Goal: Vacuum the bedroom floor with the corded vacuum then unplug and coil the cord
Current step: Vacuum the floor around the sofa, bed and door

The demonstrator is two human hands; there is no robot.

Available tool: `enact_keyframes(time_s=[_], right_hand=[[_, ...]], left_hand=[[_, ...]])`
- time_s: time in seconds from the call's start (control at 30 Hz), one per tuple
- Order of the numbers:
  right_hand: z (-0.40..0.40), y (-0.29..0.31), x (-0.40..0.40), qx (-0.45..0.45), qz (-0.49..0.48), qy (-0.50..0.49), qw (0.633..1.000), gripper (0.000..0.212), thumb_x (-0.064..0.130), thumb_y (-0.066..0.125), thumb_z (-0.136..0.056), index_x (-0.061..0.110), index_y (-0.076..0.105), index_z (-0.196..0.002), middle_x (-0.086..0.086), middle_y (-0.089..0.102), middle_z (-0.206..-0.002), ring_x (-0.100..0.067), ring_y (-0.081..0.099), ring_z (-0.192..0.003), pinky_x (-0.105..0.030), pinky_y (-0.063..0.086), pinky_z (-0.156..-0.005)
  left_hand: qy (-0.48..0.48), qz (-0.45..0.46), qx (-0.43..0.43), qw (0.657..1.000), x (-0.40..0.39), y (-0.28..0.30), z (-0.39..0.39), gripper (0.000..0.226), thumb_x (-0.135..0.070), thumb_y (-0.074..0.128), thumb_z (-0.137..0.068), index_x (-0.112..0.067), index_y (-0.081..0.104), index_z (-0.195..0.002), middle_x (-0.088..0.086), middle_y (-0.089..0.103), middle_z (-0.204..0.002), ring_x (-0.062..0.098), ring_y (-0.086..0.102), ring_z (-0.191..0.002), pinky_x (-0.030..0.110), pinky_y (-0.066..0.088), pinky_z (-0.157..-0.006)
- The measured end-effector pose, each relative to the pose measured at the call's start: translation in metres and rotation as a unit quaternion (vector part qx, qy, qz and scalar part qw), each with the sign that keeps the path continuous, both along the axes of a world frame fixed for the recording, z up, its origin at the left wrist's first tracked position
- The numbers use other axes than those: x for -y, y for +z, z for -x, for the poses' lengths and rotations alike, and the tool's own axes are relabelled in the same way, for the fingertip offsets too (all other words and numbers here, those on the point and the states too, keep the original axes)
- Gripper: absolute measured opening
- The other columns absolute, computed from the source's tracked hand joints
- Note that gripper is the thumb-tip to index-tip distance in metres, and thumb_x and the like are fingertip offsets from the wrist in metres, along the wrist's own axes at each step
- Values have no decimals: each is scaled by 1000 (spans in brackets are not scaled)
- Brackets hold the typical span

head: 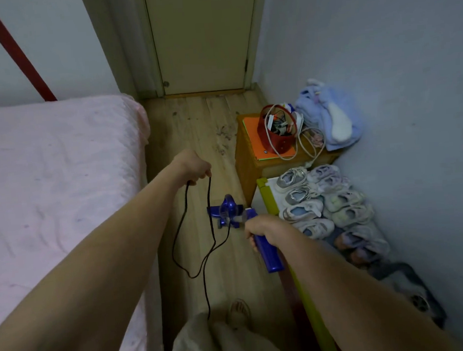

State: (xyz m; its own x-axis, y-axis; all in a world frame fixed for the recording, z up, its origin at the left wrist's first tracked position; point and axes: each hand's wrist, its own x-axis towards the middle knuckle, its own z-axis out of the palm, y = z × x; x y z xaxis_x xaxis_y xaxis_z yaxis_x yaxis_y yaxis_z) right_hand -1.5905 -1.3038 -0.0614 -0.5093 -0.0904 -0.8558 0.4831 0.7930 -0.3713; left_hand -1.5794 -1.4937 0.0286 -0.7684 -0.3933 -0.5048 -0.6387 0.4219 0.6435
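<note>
A blue corded stick vacuum (pixel 228 211) stands on the wooden floor (pixel 194 123) between the bed and a small table. My right hand (pixel 264 229) grips its blue handle (pixel 270 255), close to my body. My left hand (pixel 194 165) is stretched forward above the floor and holds a loop of the black cord (pixel 190 233). The cord hangs down in two strands, curves near the floor and runs back toward my feet. The plug is out of sight.
A bed with a pink sheet (pixel 56 187) fills the left side. On the right stand a wooden bedside table (pixel 252 171) with a red basket of cables (pixel 276 128), several small shoes (pixel 323 204) and a yellow-green board (pixel 310 293). A closed door (pixel 201 37) is ahead.
</note>
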Motion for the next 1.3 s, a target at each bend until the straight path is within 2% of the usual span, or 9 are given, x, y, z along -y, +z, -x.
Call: enact_keyframes(time_s=[0.3, 0.37, 0.47, 0.6, 0.77, 0.9, 0.97, 1.17, 1.3], right_hand=[[-10, 0, -4, -13, 11, -30, 999, 9, 1, 57, -89, 3, 54, -80, -9, 55, -60, -18, 52, -49, -28, 46, -47], [-7, -6, -1, -16, 11, -31, 999, 3, 1, 58, -87, 2, 57, -89, -9, 56, -62, -18, 53, -51, -28, 47, -48], [11, -17, -1, -31, 10, -27, 999, 22, 2, 61, -85, 0, 58, -106, -9, 59, -66, -18, 56, -54, -29, 49, -50], [51, -23, 17, -43, 21, -14, 999, 29, 3, 63, -83, 2, 57, -112, -10, 62, -71, -20, 59, -57, -30, 52, -54], [138, -24, 43, -50, 37, 2, 998, 24, 1, 61, -85, 2, 56, -108, -10, 61, -72, -20, 59, -57, -30, 50, -51], [197, -28, 60, -55, 37, 35, 997, 21, 0, 60, -84, 3, 54, -105, -14, 65, -80, -25, 64, -63, -35, 58, -66], [221, -27, 71, -44, 42, 35, 997, 21, 0, 60, -84, 3, 56, -104, -13, 65, -80, -22, 62, -58, -31, 55, -56], [292, -23, 103, -27, 35, 27, 999, 19, 6, 59, -87, 5, 56, -106, -8, 61, -73, -18, 58, -55, -27, 43, -46], [321, -29, 128, -22, 41, 20, 999, 27, 7, 60, -85, 3, 56, -112, -9, 62, -72, -19, 59, -55, -27, 45, -48]], left_hand=[[-12, 1, -14, 1000, -9, 8, -7, 20, -20, 53, -95, -4, 66, -99, 5, 54, -75, 14, 48, -64, 24, 43, -58], [-13, 1, -9, 1000, -6, 5, -5, 21, -20, 53, -96, -4, 66, -98, 4, 54, -74, 13, 48, -63, 24, 43, -58], [-9, 10, -4, 1000, 2, 1, 6, 21, -20, 52, -96, -4, 65, -98, 3, 52, -72, 12, 47, -61, 22, 40, -54], [9, 32, 13, 999, 19, -5, 36, 23, -21, 51, -97, -4, 65, -98, 3, 51, -70, 12, 46, -59, 22, 37, -51], [30, 31, 23, 999, 33, -8, 112, 22, -23, 52, -97, -5, 66, -97, 3, 51, -71, 11, 46, -60, 22, 37, -52], [44, 29, 21, 998, 39, -9, 170, 22, -23, 52, -97, -7, 66, -91, 2, 52, -72, 11, 46, -61, 21, 37, -53], [59, 34, 15, 998, 46, -7, 191, 23, -23, 52, -97, -6, 67, -92, 2, 51, -70, 10, 45, -59, 21, 36, -52], [81, 44, -4, 996, 71, -8, 247, 26, -28, 52, -97, -9, 69, -95, 1, 50, -66, 9, 42, -56, 19, 37, -54], [93, 42, -2, 995, 95, -15, 273, 27, -30, 52, -97, -10, 69, -92, -1, 51, -65, 8, 40, -53, 18, 36, -52]])
